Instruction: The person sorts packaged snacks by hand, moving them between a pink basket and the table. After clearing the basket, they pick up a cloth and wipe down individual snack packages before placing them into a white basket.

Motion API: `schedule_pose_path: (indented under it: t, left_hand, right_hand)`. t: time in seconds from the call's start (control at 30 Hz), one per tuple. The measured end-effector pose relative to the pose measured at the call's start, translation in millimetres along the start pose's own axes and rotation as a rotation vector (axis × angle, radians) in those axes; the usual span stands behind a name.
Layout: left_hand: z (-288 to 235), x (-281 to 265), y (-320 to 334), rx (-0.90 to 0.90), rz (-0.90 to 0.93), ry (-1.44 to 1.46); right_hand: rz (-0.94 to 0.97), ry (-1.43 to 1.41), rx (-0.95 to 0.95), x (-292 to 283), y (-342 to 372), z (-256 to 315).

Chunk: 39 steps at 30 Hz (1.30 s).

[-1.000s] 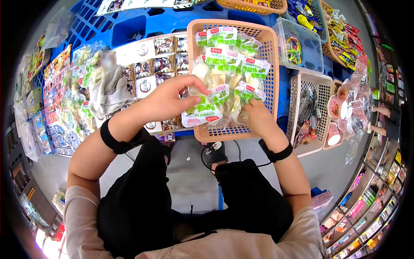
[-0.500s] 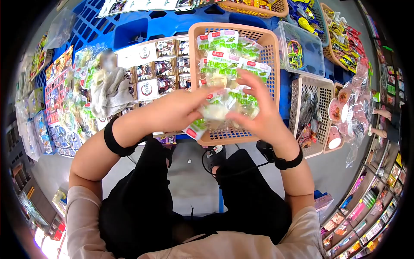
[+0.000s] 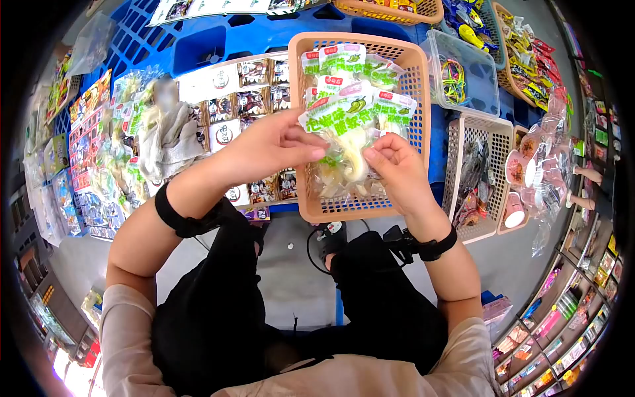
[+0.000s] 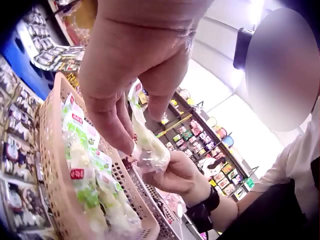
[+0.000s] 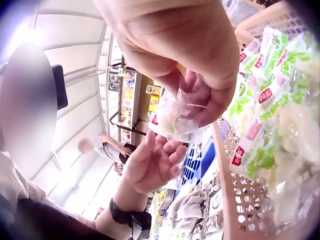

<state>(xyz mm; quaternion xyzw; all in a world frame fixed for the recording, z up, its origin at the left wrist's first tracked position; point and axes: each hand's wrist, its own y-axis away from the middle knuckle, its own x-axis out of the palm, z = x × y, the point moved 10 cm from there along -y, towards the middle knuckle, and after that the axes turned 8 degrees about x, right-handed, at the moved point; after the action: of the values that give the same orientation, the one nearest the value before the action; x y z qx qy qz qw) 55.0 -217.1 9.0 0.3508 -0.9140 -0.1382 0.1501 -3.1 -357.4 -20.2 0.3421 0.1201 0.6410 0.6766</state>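
Observation:
My right hand [image 3: 400, 172] pinches the lower end of a clear snack packet [image 3: 355, 149] with a green-and-white label and pale pieces inside. The packet is raised over a peach plastic basket [image 3: 360, 213]. Beside its left edge is my left hand [image 3: 268, 147], fingers loosely bent; the right wrist view shows that hand [image 5: 152, 167] palm up, fingertips right at the packet. In the left wrist view the right hand [image 4: 175, 175] grips the packet's bottom end. Several similar packets [image 3: 344, 58] lie in the basket, partly hidden by the raised one.
Left of the basket, rows of small dark packs [image 3: 254, 74] and a grey cloth [image 3: 175, 142] lie on a blue slatted surface [image 3: 254, 38]. On the right stand a clear bin [image 3: 486, 104] and a whitish basket [image 3: 477, 228]. More snack baskets are at the back right.
A second ago both hands were down among the packets. The right hand has swung up and back, and a packet now stands raised in it, label uppermost. The left hand has stayed nearby.

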Motion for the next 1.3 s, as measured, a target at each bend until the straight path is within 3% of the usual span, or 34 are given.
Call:
schedule_pose_path:
  t: [0.1,0.17,0.2,0.3,0.4,0.47,0.5,0.63,0.7,0.77,0.93,1.0,1.17,1.3]
  left_hand:
    - [12.9,10.0,-1.4,-0.086,0.037,0.108]
    - [20.7,0.8,-0.6,-0.194,-0.087,0.291]
    - [19.5,-6.0,-0.3,-0.206,-0.146,0.187]
    - [20.6,-12.8,-5.1,-0.128,-0.092,0.01]
    - [12.0,-9.3,0.2,-0.143,-0.073,-0.029]
    - [9.0,-5.6,0.3,-0.076,-0.05,-0.011]
    - [3.4,-3.6,-0.2,-0.009,-0.027,0.007]
    - [4.3,-19.0,5.1,-0.01,-0.047,-0.039]
    - [10.8,-35.5,10.9,-0.065,-0.102,-0.095]
    - [15.9,-50.9,20.6,-0.081,-0.137,-0.11]
    - [32.8,-98.0,57.5,-0.113,-0.277,-0.11]
    - [39.5,-123.0,74.6,-0.113,-0.371,-0.132]
    - [46.9,-175.3,122.1,-0.087,-0.582,-0.199]
    - [23.6,-225.8,183.0,0.09,-0.898,-0.659]
  right_hand:
    - [0.05,-0.054,0.0,9.7,-0.5,-6.4]
    - [0.076,-0.063,-0.003,13.4,-1.3,-11.0]
    - [0.096,-0.06,0.028,15.1,-2.1,-15.9]
    - [0.065,-0.083,0.084,23.2,1.5,-17.4]
    - [0.015,0.082,-0.077,25.5,6.4,2.1]
    - [-0.067,0.311,-0.282,15.9,1.4,26.2]
    - [-0.065,0.311,-0.282,9.6,-5.1,31.5]
    - [-0.492,0.487,-0.463,-58.9,-28.5,81.6]
    - [-0.539,0.648,-0.471,-69.3,-38.0,90.6]
    - [-0.76,1.578,-0.781,-33.8,-32.6,97.1]
    - [-0.561,1.518,-0.733,-30.2,-47.5,85.6]
    - [-0.361,1.527,-0.366,-47.5,-81.5,52.2]
    - [-0.5,1.669,-0.354,-55.1,-100.6,41.0]
    - [-0.439,1.827,-0.298,-61.6,-122.4,41.9]
